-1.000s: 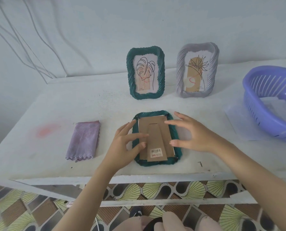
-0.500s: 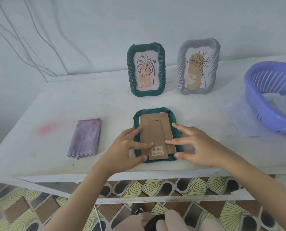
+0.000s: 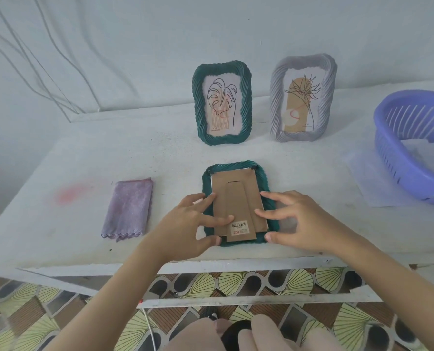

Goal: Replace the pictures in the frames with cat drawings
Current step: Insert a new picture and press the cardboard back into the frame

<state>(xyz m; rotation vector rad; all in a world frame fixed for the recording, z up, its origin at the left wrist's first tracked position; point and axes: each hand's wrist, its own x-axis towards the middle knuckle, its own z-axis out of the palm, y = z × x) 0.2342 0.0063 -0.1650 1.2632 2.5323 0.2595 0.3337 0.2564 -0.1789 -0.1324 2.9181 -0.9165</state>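
1. Green frame (image 3: 232, 165) lies face-down near the table (image 3: 84, 160) front edge, cardboard back (image 3: 236, 196) up; position unchanged.
2. Left hand (image 3: 185, 224): fingers spread wide, tips on the back's left edge.
3. Right hand (image 3: 294, 221): spread wide, tips on the right edge, nearer the front than one second ago.

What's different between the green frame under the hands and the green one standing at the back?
The near green frame lies face down, its brown cardboard back up; the far green frame stands upright, showing a leaf drawing. The left hand and right hand touch the near frame; nothing touches the far one. Both have the same dark green ridged border.
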